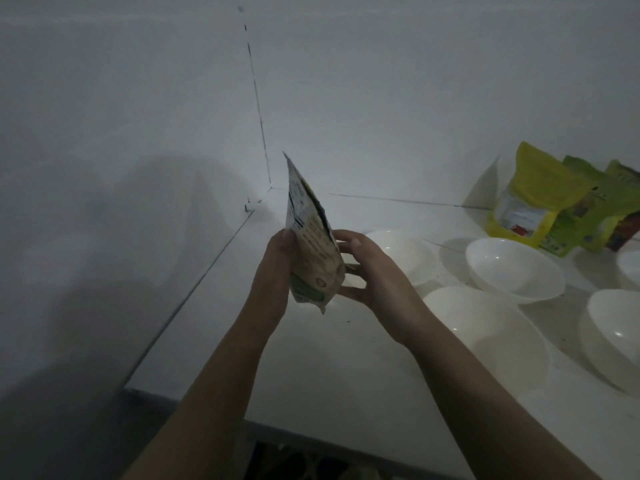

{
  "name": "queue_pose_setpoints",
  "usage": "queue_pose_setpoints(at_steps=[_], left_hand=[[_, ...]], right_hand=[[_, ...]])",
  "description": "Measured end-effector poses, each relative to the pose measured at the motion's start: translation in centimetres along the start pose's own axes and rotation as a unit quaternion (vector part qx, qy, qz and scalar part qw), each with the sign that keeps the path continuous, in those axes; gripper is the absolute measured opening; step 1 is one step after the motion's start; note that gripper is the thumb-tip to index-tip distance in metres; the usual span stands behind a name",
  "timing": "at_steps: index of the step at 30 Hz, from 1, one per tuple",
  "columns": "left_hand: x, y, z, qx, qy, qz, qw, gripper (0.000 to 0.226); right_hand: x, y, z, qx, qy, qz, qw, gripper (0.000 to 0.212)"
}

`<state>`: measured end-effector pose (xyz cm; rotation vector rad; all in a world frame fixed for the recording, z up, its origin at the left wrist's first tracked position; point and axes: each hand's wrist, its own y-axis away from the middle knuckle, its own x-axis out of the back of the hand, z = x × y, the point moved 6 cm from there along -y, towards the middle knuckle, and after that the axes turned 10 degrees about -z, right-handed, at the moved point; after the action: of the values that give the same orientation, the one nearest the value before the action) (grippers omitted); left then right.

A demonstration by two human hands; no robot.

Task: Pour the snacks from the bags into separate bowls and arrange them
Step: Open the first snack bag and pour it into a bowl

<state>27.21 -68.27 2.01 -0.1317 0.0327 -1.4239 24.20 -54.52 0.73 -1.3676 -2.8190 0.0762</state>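
Left hand [277,268] grips snack bag [313,244] upright, thumb on front. Right hand [367,271] holds other side, fingers spread. White bowls [512,268] just right of fingers.

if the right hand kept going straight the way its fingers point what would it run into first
The right hand points its fingers left, toward the snack bag held upright between both hands. It already touches the bag, so the bag comes first; behind that is the left hand. Depth is hard to judge in this dim view.
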Motion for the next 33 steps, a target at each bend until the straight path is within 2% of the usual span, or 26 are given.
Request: queue_pose_setpoints(at_steps=[3,5,6,12,13,16,17,18,20,22,25,27,30,33], left_hand=[[0.4,-0.5,-0.7,0.008,-0.009,-0.033,0.999,0.029],[0.8,-0.7,-1.4,0.019,-0.034,-0.056,0.998,0.052],[1.0,-0.6,-1.6,0.020,-0.053,-0.068,0.996,0.054],[2.1,0.5,-2.1,0.012,-0.083,-0.135,0.987,0.025],[2.3,0.6,-2.2,0.010,-0.089,-0.134,0.987,0.022],[3.5,0.4,-2.7,-0.013,-0.149,-0.065,0.987,0.046],[3.8,0.5,-2.6,-0.031,-0.166,-0.040,0.985,0.046],[4.0,0.8,-1.9,-0.055,-0.172,-0.025,0.983,0.036],[3.8,1.1,-0.9,-0.088,-0.157,-0.038,0.983,0.011],[3.4,1.4,-0.3,-0.077,-0.083,-0.089,0.990,0.005],[3.3,1.8,-0.1,-0.053,-0.006,-0.136,0.989,0.023],[3.5,1.9,-0.2,-0.051,-0.028,-0.140,0.988,0.022],[3.7,2.0,-0.2,-0.067,-0.056,-0.137,0.987,0.016],[3.4,2.3,0.1,-0.075,-0.061,-0.143,0.985,0.020]], right_hand=[[-0.8,-0.4,0.5,-0.012,0.001,0.050,0.999,0.032],[-1.3,-0.5,0.7,-0.014,0.001,0.068,0.998,0.033],[-1.7,-0.4,0.7,-0.013,0.004,0.075,0.997,0.034],[-3.8,0.1,0.6,0.002,0.065,0.125,0.990,0.038],[-4.1,0.1,0.7,0.007,0.071,0.134,0.988,0.037],[-4.8,0.2,1.0,0.000,0.107,0.148,0.983,0.037],[-5.0,0.2,1.1,0.000,0.114,0.153,0.982,0.037],[-5.2,0.3,1.1,0.002,0.117,0.156,0.981,0.037],[-5.6,0.3,1.0,0.008,0.120,0.165,0.979,0.038],[-5.9,0.4,1.0,0.018,0.129,0.173,0.976,0.037],[-6.5,0.7,0.7,0.035,0.155,0.177,0.971,0.034],[-6.8,1.0,0.5,0.039,0.159,0.173,0.971,0.029],[-6.9,1.5,0.2,0.036,0.170,0.178,0.969,0.009],[-6.8,1.7,-0.3,0.048,0.245,0.195,0.948,0.014]])
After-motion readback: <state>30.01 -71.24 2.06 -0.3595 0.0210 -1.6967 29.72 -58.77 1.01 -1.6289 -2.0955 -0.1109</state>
